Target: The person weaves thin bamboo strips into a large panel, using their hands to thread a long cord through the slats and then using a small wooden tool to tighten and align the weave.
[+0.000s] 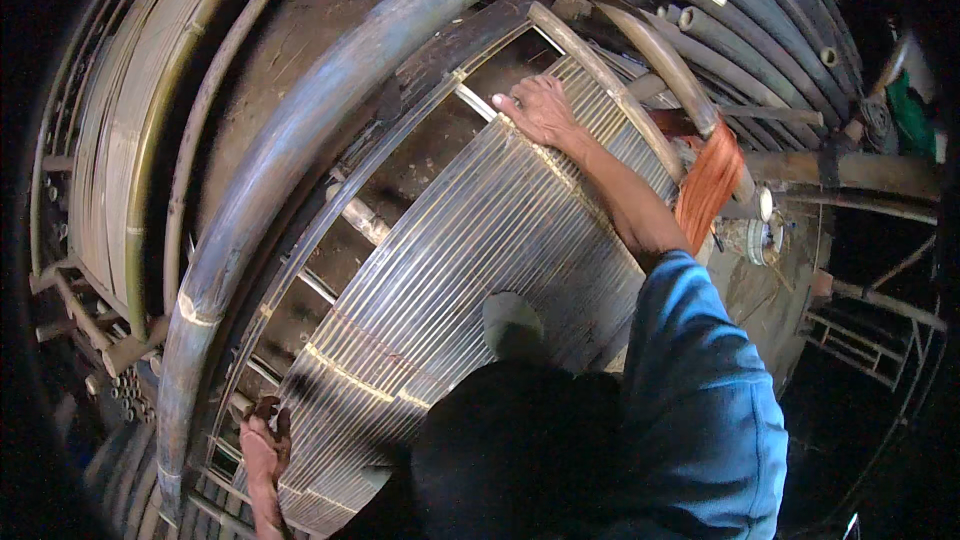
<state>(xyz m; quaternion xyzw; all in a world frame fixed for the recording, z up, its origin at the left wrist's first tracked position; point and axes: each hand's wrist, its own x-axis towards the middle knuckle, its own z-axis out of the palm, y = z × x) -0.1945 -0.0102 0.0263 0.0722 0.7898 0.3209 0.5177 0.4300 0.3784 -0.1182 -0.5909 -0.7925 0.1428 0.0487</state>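
A wide panel of thin bamboo slats (440, 240) lies in front of me, bound with pale cross ties, and a long bamboo pole frame borders it. My right hand (542, 112) rests on the panel's far end, its fingers bent over the slats and its thumb stretched out along the left edge. Down at the near left corner, my left hand (264, 445) is beside the panel's edge, fingers bent and apart. Whether it touches a slat there I cannot tell. Between panel and frame, several short crosspieces (358, 215) bridge the gap.
A thick bamboo pole (270, 160) curves along the left of the frame. Further left stands another slatted panel (150, 110). Stacked bamboo poles (760, 50) fill the far right. An orange cloth strip (710, 180) hangs by the frame's right corner, near a white bucket (762, 240).
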